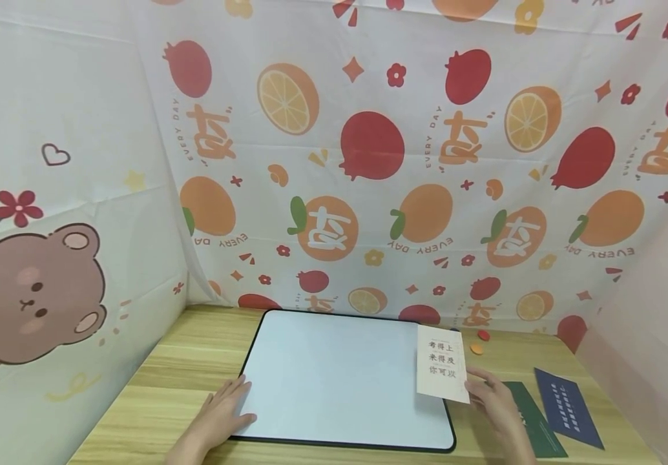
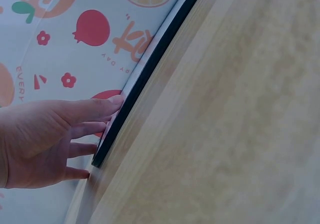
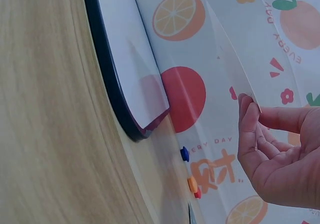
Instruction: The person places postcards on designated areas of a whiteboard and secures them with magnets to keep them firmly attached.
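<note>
Left hand (image 1: 220, 413) lies flat, fingers straight, on the near-left corner of the white black-rimmed rectangular board (image 1: 340, 374) at 7 o'clock, steadying it on the pale wooden table (image 1: 194, 349). Right hand (image 1: 493, 403) pinches the cream printed paper card (image 1: 441, 363) by its lower corner, at the board's 3 o'clock edge. Judged step: positioning the card. Next calls for pressing it flat; small round magnets (image 1: 479, 342) wait at 1 o'clock.

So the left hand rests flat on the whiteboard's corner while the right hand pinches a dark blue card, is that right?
Not quite. The right hand pinches a cream card with printed characters, as the head view shows; the dark blue card lies untouched on the table. The left hand does rest flat on the whiteboard corner.
</note>
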`<state>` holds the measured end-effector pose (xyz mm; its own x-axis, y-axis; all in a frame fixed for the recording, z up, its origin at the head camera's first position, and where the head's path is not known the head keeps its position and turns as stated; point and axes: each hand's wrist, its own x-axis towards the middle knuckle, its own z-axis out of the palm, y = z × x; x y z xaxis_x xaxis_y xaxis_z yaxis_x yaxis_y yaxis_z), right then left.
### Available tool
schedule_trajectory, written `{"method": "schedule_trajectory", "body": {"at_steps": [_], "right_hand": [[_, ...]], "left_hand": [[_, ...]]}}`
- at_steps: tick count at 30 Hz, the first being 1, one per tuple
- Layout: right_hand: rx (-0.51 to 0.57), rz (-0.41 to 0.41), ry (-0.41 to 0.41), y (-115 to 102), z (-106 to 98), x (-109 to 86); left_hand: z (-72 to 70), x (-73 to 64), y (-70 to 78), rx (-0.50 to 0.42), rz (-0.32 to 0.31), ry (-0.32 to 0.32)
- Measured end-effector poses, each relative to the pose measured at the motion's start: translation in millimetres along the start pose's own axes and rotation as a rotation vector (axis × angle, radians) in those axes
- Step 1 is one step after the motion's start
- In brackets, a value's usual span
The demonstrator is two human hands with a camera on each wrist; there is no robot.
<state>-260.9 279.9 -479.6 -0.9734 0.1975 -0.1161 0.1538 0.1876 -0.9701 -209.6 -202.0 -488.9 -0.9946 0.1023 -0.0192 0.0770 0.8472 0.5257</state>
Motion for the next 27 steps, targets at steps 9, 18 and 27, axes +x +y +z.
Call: {"method": "schedule_trajectory", "body": {"at_steps": [9, 18, 27], "right_hand": [[-0.02, -0.027, -0.019, -5.6, 9.8, -2.2], [-0.017, 0.01, -0.031, -11.9, 21.2, -3.6], [0.006, -0.017, -0.07, -15.0, 34.5, -2.4]], "left_hand": [[0.3, -1.3, -1.1, 0.008, 0.014, 0.014], [1.1, -1.8, -1.5, -0.008, 0.02, 0.021], [0.4, -1.9, -0.4, -0.01, 0.001, 0.007]]}}
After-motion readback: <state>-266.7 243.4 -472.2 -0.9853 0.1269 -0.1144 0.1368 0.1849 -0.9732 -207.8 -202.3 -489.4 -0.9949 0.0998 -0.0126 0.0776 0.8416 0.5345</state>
